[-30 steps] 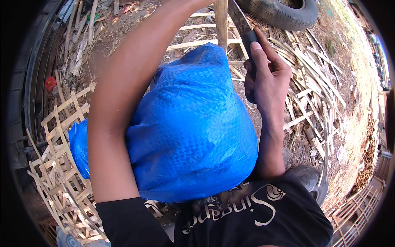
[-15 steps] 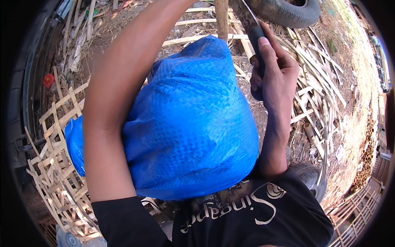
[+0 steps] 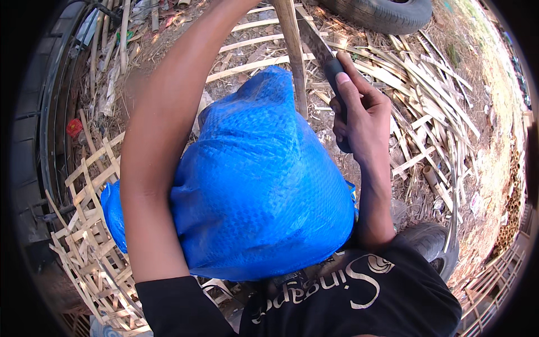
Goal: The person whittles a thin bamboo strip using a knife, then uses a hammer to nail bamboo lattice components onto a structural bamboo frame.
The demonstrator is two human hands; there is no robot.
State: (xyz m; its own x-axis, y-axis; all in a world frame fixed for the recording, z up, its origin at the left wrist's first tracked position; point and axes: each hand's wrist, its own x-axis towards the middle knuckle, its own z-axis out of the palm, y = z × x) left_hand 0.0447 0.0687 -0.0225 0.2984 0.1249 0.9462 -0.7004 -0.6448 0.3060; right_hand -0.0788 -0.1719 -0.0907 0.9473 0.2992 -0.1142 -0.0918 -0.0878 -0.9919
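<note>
My right hand [image 3: 364, 115] is wrapped round the dark handle of a large knife [image 3: 318, 45], thumb along its upper part. The blade slants up and left, its far end close beside a wooden stick [image 3: 294, 56]; whether they touch I cannot tell. That stick stands beyond a blue woven plastic sheet [image 3: 255, 180], which lies bunched over my lap. My left forearm [image 3: 163, 129] reaches up across the sheet's left side, and my left hand is past the top edge, out of sight.
Split bamboo strips [image 3: 418, 84] lie heaped at the right. A woven bamboo lattice [image 3: 92, 224] is at the left. One tyre [image 3: 387, 14] lies at the far right, another wheel [image 3: 429, 244] near my right side. Several cut bamboo tubes [image 3: 508, 208] line the right rim.
The knife and my right hand have come down and a little left in the picture. The stick now tilts to the left at its top, and the view has shifted slightly.
</note>
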